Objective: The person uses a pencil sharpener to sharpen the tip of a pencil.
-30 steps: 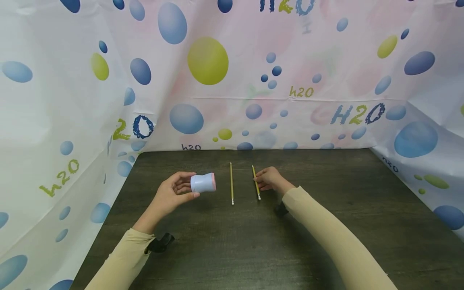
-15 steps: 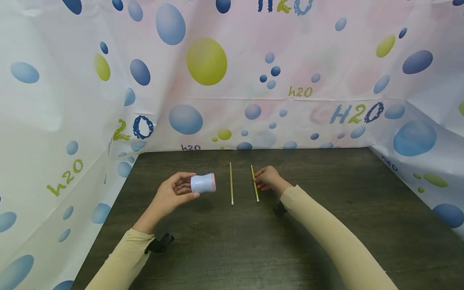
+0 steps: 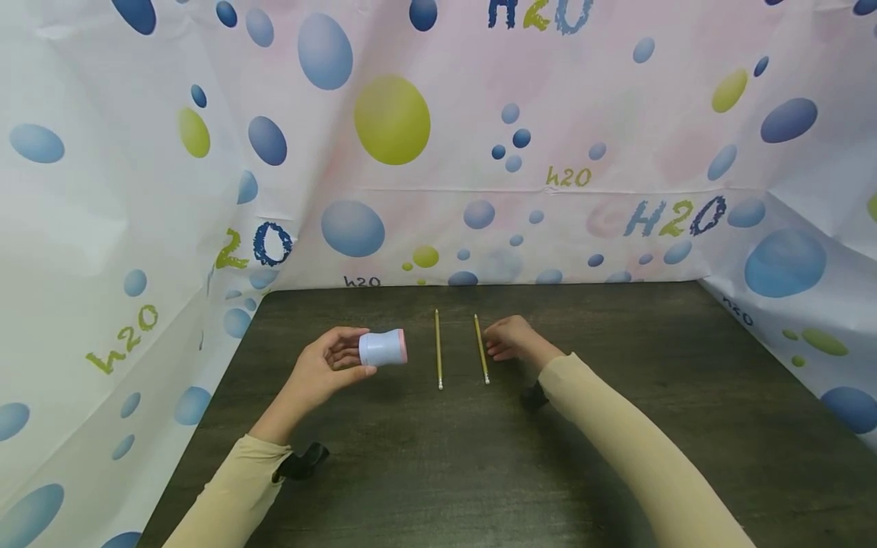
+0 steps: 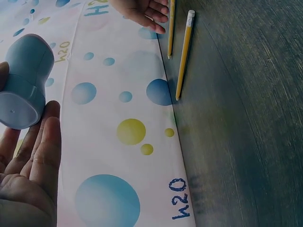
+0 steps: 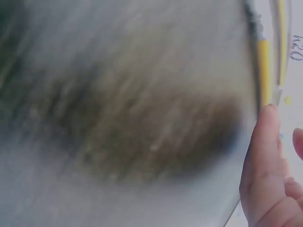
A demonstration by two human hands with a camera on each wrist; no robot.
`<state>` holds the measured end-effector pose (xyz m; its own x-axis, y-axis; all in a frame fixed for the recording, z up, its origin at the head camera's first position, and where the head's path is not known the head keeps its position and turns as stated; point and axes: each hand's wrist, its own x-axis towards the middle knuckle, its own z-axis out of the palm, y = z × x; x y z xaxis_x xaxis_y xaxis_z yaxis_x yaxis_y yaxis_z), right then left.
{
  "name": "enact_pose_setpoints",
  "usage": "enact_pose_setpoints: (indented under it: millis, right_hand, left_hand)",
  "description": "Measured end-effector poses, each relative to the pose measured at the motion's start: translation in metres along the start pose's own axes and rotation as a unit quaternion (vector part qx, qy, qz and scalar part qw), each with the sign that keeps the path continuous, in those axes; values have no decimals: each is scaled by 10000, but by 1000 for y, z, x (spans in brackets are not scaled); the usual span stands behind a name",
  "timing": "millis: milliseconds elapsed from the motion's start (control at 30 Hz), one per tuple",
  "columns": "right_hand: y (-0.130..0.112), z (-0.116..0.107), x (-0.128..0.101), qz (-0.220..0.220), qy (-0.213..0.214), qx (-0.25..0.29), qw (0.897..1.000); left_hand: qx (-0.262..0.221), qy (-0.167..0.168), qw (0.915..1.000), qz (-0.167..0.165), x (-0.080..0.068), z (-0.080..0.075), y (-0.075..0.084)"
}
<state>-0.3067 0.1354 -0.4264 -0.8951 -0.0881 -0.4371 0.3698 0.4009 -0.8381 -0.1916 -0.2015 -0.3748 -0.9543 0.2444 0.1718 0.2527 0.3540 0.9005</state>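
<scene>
My left hand (image 3: 318, 373) holds a pale blue, waisted cylinder (image 3: 382, 348) with a pink end, raised above the table and lying sideways. Its kind is not plain; in the left wrist view the cylinder (image 4: 29, 71) sits between thumb and fingers. Two yellow pencils lie roughly parallel on the table, white eraser ends toward me: a left pencil (image 3: 439, 350) and a slightly slanted right pencil (image 3: 482, 350). Just right of the latter is my right hand (image 3: 517, 340), its fingers loosely bent with nothing held. In the right wrist view the nearer pencil (image 5: 264, 71) runs just beyond a fingertip.
The dark wooden table (image 3: 438, 472) is bordered at the back and both sides by a white sheet (image 3: 452, 167) with blue and green dots and "H2O" lettering. A black strap (image 3: 301, 461) sits on the left wrist.
The right pencil's eraser end has shifted slightly left. My right hand was touching that pencil and has now come off it to the right. My left hand stays nearly still with the cylinder.
</scene>
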Motion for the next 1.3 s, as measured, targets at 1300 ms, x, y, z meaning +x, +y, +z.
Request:
enact_pose_setpoints:
  millis: [1300]
  right_hand:
    - [-21,62,-37,-198,-589,1135,9916]
  left_hand:
    - [-89,25,9999,-45,0,-4,-4]
